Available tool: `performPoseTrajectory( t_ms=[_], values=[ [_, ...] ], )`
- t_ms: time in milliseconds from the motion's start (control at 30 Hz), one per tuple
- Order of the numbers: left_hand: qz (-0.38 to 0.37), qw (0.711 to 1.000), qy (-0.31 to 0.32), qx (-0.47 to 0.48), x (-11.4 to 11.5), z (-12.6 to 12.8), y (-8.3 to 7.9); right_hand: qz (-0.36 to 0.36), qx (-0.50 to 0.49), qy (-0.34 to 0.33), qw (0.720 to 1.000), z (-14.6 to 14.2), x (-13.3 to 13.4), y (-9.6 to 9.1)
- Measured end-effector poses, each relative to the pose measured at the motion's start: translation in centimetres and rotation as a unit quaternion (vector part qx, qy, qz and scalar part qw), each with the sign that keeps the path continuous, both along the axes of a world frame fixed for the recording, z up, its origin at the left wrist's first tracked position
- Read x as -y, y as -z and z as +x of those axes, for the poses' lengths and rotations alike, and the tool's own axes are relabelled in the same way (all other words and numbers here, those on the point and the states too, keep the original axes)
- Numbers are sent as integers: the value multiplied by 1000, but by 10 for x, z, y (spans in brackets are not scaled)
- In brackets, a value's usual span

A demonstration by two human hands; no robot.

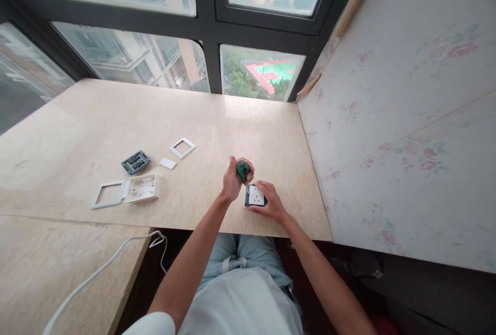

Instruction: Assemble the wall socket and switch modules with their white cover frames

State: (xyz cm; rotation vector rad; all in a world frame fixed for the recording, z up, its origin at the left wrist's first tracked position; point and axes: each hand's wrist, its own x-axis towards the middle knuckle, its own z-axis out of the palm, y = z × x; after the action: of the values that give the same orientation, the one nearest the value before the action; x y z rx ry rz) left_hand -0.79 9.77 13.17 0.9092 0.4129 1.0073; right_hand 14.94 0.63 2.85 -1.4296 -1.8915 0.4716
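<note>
My left hand (pixel 233 177) is wrapped round the green and black handle of a screwdriver (pixel 243 170). Its tip end points down at the left side of a wall socket (pixel 256 195), though I cannot tell whether it sits in a screw. The socket has a white face with slots and a dark surround, and lies face up near the front edge of the counter. Gripping the socket from the right is my right hand (pixel 271 201), thumb at the near side and fingers at the far side.
On the marble-patterned counter (pixel 217 123), to the left, lie a dark socket module (pixel 136 162), an open white mounting box (pixel 142 189), two white frames (pixel 108 194) and a small white plate (pixel 168 163). A white cable (pixel 104 268) hangs at the lower left. A papered wall (pixel 387 133) bounds the right.
</note>
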Motion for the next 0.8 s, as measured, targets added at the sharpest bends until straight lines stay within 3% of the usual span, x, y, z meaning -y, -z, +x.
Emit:
performPoseTrajectory(
  t_ms=[133, 433, 800],
  values=[
    [52, 999, -7, 6, 5, 4, 6, 0, -1, -2, 1000, 0, 0, 1],
    [110, 987, -65, -98, 11, -1, 4, -9, -3, 0, 1000, 0, 1, 0],
    [44, 995, -92, -13, 13, -2, 8, -6, -5, 0, 1000, -1, 1, 0]
  ],
)
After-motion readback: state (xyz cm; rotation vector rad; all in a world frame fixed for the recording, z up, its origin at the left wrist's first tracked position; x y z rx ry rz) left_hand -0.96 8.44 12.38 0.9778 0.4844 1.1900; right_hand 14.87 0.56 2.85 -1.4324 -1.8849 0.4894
